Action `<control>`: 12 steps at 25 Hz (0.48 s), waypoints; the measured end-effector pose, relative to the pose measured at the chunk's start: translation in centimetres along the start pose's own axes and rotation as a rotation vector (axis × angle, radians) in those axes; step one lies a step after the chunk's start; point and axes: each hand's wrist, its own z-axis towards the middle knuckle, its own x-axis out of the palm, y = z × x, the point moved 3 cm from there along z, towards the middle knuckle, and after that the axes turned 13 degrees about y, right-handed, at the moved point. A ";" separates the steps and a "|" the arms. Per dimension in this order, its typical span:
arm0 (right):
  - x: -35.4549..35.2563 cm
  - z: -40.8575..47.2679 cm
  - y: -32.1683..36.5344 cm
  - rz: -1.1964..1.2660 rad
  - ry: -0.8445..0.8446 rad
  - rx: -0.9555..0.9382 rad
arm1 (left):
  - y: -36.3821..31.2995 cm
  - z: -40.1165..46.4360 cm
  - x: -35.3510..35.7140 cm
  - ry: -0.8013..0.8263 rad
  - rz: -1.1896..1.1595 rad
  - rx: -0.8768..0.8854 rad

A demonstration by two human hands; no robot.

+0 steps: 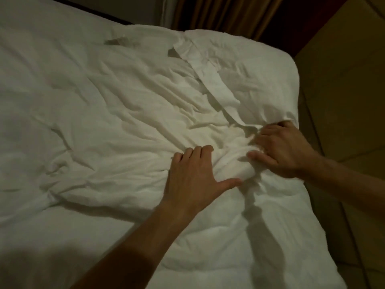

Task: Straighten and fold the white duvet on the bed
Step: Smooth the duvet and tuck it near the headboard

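The white duvet (129,113) is lying crumpled on the bed (31,49), covering most of it from the near edge to the far right corner, w/ many wrinkles running toward the middle right. A flat folded strip of the cover (210,80) is lying diagonally on top, in the far right part.

The left hand (193,176) is resting on the duvet near the centre right, fingers curled down into the cloth and thumb stretched out to the right, gathering a ridge of fabric. The right hand (281,147) is just right of it, near the right edge of the bed, fingers bent and gripping a bunch of the same cloth. The 2 hands are close but not touching; a thick roll of fabric is sitting between them.

A brown curtain (218,15) is hanging beyond the far side, and the floor (343,101) is showing at right.
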 end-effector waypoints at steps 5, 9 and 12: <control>8.8 -10.1 5.0 0.109 0.197 0.246 | 0.6 -2.5 4.6 0.078 0.176 0.326; 11.5 -10.7 9.2 0.157 0.221 0.353 | 2.9 -3.8 6.2 0.075 0.187 0.506; 10.2 -11.4 9.8 0.122 0.145 0.367 | 2.5 -4.7 5.2 0.043 0.111 0.531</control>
